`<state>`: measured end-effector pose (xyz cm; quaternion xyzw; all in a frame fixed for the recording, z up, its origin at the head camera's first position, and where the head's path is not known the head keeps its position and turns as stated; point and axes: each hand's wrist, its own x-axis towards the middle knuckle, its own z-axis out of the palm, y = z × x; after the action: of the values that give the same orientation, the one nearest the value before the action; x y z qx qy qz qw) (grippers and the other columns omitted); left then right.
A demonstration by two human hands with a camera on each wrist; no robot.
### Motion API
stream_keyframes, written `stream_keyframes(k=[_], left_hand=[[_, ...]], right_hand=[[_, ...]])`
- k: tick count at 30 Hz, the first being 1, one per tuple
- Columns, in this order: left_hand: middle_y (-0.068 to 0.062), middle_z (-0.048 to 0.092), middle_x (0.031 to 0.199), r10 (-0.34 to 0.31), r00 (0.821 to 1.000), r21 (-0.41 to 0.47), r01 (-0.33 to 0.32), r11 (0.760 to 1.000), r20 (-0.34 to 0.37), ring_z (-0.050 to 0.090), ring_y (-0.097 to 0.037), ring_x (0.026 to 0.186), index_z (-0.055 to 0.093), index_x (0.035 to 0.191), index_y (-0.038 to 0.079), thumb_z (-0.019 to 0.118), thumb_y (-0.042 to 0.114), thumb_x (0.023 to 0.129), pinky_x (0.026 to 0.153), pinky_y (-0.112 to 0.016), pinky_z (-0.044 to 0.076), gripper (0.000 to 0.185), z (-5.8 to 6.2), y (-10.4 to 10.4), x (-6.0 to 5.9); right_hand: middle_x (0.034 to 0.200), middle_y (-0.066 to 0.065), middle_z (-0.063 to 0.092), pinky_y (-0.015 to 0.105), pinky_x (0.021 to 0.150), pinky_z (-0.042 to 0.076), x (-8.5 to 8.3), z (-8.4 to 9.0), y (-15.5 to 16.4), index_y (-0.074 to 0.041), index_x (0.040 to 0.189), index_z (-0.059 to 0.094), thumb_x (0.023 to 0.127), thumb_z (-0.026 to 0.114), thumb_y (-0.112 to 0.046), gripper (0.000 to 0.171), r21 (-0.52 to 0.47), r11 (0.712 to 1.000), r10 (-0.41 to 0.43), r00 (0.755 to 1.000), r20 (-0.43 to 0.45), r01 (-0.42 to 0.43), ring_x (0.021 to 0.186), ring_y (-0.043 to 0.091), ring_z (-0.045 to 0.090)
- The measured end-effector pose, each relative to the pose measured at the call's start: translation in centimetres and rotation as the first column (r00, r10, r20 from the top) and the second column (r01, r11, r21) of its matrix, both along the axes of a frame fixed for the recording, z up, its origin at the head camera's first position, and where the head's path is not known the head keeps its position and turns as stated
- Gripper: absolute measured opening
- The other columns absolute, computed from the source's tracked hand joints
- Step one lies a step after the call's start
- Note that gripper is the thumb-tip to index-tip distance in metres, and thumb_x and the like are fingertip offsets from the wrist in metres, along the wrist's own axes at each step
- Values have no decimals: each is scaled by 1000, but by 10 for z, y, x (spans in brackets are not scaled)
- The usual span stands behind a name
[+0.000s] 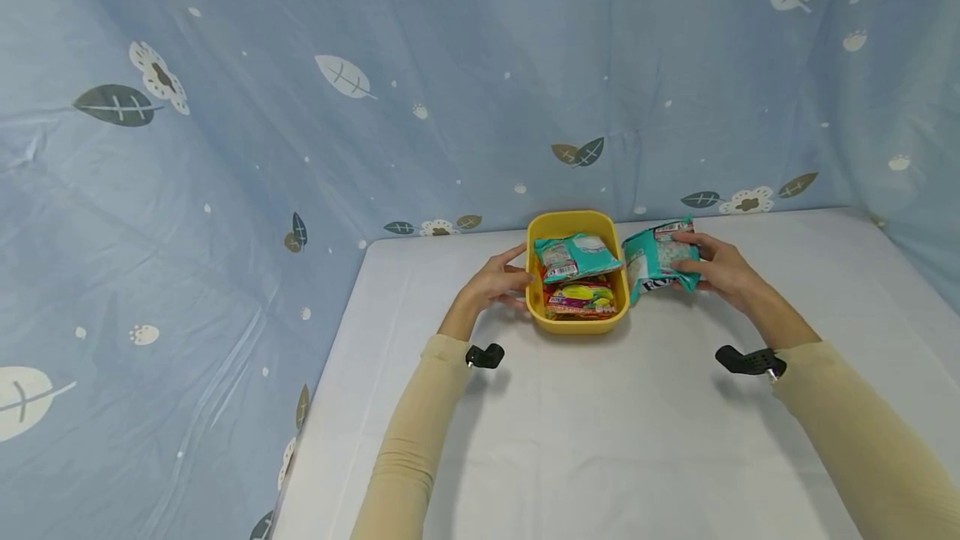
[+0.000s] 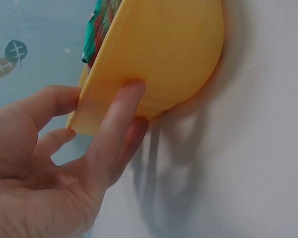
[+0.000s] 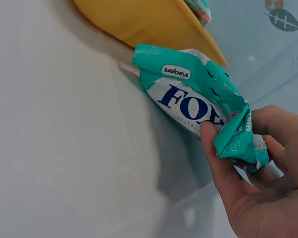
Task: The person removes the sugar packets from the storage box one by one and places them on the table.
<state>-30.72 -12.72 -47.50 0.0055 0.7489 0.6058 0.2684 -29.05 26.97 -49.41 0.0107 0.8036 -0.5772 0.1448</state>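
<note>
A yellow plastic bin (image 1: 577, 327) stands near the back of the table, holding a teal candy bag (image 1: 576, 258) on top of red and yellow candy packets (image 1: 581, 298). At its left side is my left hand (image 1: 495, 280). The left wrist view shows this hand (image 2: 74, 163) with its fingers extended, touching the bin's outer wall (image 2: 174, 44). To the right of the bin, my right hand (image 1: 723, 272) grips a second teal candy bag (image 1: 656, 261). In the right wrist view this bag (image 3: 184, 94) reads FOX, and the fingers (image 3: 218, 168) pinch its crumpled end.
A white cloth covers the table (image 1: 600, 440). Directly behind the bin hangs a blue curtain (image 1: 480, 107) with leaf and flower prints, which also runs along the left side. Each wrist carries a black camera mount (image 1: 750, 361).
</note>
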Motion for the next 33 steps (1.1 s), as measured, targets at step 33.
stream_keyframes(k=[33], left_hand=[[-23, 56, 135, -2, 1000, 2, 2, 1000, 3, 69, -34, 103, 27, 155, 34, 65, 6, 92, 70, -44, 65, 78, 2, 0, 2]], right_hand=[[151, 37, 29, 17, 69, 56, 6, -11, 1, -8, 155, 26, 99, 57, -21, 66, 225, 974, 8, 997, -80, 10, 122, 41, 49]])
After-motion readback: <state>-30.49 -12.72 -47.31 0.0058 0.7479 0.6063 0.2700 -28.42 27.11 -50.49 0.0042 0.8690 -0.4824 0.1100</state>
